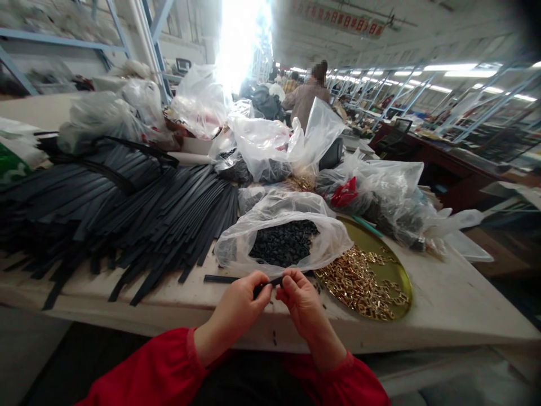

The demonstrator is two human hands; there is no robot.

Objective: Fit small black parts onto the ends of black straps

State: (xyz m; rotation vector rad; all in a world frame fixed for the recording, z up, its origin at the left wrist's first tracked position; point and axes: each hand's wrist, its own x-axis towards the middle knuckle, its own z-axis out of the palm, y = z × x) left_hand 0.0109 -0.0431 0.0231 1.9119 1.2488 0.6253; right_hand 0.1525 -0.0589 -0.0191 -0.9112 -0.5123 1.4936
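Note:
A black strap (220,278) lies across the table's front part, and my left hand (239,307) is closed around it near its right end. My right hand (302,299) pinches at the same dark end from the other side; what exactly sits between those fingertips is hidden. Just beyond both hands, an open clear plastic bag (232,248) holds many small black pieces (283,242). Right of my right hand stands a round gold tray (395,276) with a heap of small gold metal buckles (359,282).
Bundles of long black straps (169,220) cover the table's left side. Several filled plastic bags (270,141) crowd the back, with another bag (393,197) behind the tray. The table's front edge (443,335) runs close to my body. Farther off, a person (310,98) faces away.

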